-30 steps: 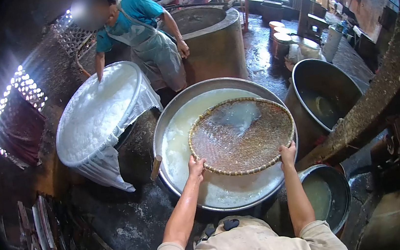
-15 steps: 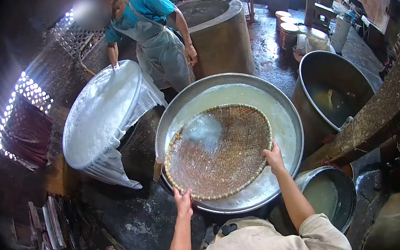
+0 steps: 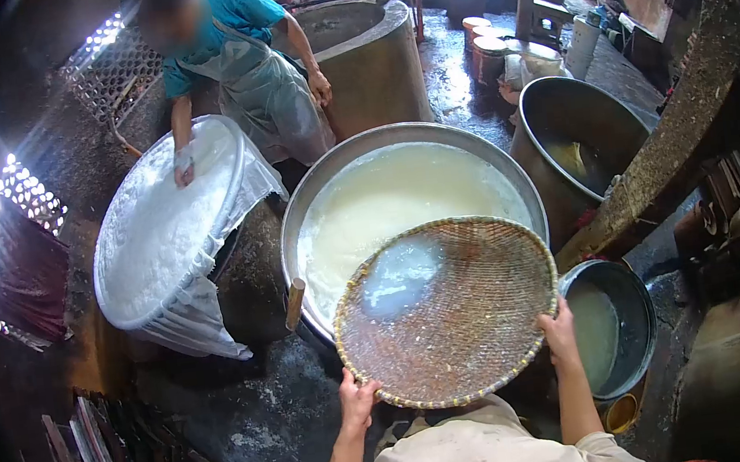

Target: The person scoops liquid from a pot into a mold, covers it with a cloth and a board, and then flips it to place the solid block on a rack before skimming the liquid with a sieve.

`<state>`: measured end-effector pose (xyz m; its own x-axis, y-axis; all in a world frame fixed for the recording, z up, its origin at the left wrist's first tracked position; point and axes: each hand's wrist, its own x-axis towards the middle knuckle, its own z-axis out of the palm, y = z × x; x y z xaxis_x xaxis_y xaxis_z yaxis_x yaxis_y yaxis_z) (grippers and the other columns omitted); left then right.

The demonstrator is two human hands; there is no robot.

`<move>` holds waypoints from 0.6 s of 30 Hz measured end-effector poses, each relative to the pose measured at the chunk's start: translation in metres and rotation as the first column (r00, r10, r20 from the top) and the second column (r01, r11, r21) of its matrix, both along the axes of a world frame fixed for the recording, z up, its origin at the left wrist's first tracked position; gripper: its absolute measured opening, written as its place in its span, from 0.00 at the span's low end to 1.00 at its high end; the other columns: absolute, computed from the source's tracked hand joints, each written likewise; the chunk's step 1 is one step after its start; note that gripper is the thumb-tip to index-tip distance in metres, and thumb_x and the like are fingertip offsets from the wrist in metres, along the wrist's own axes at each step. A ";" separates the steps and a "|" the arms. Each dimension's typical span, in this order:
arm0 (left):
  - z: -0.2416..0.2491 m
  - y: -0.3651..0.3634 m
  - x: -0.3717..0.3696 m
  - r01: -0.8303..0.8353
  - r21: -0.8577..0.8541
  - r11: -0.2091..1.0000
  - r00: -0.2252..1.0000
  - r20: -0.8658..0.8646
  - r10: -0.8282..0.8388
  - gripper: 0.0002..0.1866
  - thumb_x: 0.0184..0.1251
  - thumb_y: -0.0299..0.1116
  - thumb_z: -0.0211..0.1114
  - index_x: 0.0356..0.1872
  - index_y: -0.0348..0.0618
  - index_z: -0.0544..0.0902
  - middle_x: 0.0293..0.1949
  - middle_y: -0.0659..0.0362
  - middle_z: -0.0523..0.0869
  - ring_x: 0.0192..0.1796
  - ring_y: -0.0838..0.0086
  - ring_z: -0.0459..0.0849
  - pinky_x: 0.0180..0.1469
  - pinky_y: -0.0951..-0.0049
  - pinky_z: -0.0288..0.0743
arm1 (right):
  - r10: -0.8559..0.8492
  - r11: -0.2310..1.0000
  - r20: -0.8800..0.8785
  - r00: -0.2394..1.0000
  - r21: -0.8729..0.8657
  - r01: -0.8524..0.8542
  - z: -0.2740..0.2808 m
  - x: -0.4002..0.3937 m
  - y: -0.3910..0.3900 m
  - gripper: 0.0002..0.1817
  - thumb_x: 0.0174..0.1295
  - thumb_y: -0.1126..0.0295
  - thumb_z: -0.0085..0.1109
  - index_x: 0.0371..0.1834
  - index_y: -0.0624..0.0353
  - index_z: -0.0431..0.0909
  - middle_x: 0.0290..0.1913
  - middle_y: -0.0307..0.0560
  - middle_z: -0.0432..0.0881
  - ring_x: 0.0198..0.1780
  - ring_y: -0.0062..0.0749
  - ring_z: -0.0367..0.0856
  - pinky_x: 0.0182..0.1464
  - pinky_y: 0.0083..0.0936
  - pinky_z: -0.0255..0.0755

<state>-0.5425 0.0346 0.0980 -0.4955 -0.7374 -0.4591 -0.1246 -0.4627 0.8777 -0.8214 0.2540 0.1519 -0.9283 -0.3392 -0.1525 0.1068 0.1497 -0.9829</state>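
A wide round woven basket (image 3: pixel 462 321) is gripped at its rim by both of my hands. My left hand (image 3: pixel 358 400) holds its lower left edge, and my right hand (image 3: pixel 559 330) holds its right edge. Pale, wet liquid glistens in the upper left part of the weave. The basket covers the near part of a large metal basin (image 3: pixel 530 190) filled with pale yellowish liquid (image 3: pixel 410 185). A wooden handle (image 3: pixel 295 304) sticks up at the basin's left rim.
A co-worker (image 3: pixel 257 80) in an apron reaches into a cloth-lined round tray (image 3: pixel 240 168) of white matter at the left. Beyond stands a large round vat (image 3: pixel 380 75). A tall metal drum (image 3: pixel 530 153), a beam (image 3: pixel 656 176) and a bucket (image 3: pixel 647 327) are at the right.
Both my hands have drawn the basket toward me and rightward, uncovering more of the liquid. The co-worker's hand has moved from the tray's rim to over the white matter.
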 end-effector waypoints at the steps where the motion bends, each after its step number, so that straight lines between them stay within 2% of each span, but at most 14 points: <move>1: 0.004 0.001 -0.001 0.032 0.009 0.999 0.999 0.003 -0.032 0.23 0.42 0.20 0.57 0.44 0.43 0.66 0.35 0.58 0.77 0.32 0.75 0.78 0.27 0.77 0.75 | -0.026 1.000 -0.017 1.000 -0.016 0.026 0.009 0.009 0.006 0.30 0.37 0.82 0.47 0.53 0.68 0.62 0.38 0.45 0.74 0.36 0.28 0.73 0.40 0.21 0.68; 4: -0.005 0.000 -0.011 0.158 0.035 0.987 0.987 -0.002 -0.158 0.22 0.43 0.19 0.57 0.43 0.42 0.65 0.34 0.58 0.77 0.30 0.75 0.78 0.25 0.78 0.75 | -0.136 0.986 -0.050 0.989 0.095 0.140 0.022 0.024 0.028 0.30 0.36 0.82 0.45 0.51 0.69 0.63 0.41 0.46 0.73 0.40 0.30 0.71 0.43 0.21 0.65; 7: -0.010 -0.003 -0.034 0.239 0.100 0.966 0.971 -0.043 -0.235 0.22 0.43 0.19 0.57 0.43 0.43 0.65 0.33 0.59 0.77 0.29 0.75 0.77 0.24 0.79 0.74 | -0.178 0.982 -0.119 0.977 0.047 0.185 0.030 0.022 0.039 0.30 0.36 0.82 0.44 0.51 0.70 0.63 0.41 0.47 0.73 0.41 0.30 0.70 0.43 0.20 0.65; 11: -0.037 -0.013 -0.082 0.263 0.126 0.956 0.953 -0.189 -0.237 0.23 0.43 0.20 0.58 0.45 0.43 0.66 0.32 0.59 0.77 0.25 0.77 0.75 0.20 0.80 0.70 | -0.248 0.963 -0.201 0.948 0.053 0.264 0.036 0.002 0.036 0.28 0.38 0.82 0.44 0.51 0.69 0.64 0.40 0.46 0.73 0.39 0.30 0.71 0.42 0.21 0.65; 12: -0.038 -0.018 -0.093 0.262 0.122 0.957 0.953 -0.192 -0.236 0.23 0.43 0.20 0.58 0.45 0.43 0.66 0.32 0.59 0.77 0.25 0.77 0.75 0.20 0.80 0.70 | -0.276 0.953 -0.244 0.930 0.057 0.298 0.037 -0.003 0.031 0.27 0.37 0.81 0.43 0.48 0.69 0.65 0.38 0.45 0.74 0.36 0.28 0.72 0.39 0.21 0.66; 14: -0.042 -0.028 -0.113 0.311 0.035 0.950 0.944 -0.127 -0.305 0.25 0.42 0.20 0.58 0.47 0.43 0.66 0.31 0.59 0.77 0.22 0.78 0.74 0.17 0.81 0.68 | -0.276 0.956 -0.261 0.925 0.023 0.292 0.025 -0.024 0.025 0.26 0.38 0.80 0.43 0.47 0.69 0.66 0.37 0.45 0.74 0.35 0.28 0.72 0.39 0.21 0.66; 18: -0.054 -0.047 -0.156 0.232 0.018 0.972 0.967 -0.113 -0.229 0.28 0.42 0.21 0.58 0.50 0.43 0.65 0.30 0.59 0.77 0.20 0.80 0.72 0.12 0.83 0.63 | -0.279 0.960 -0.257 0.925 -0.051 0.276 -0.004 -0.073 0.008 0.26 0.39 0.82 0.46 0.49 0.66 0.65 0.37 0.43 0.74 0.35 0.26 0.72 0.38 0.20 0.67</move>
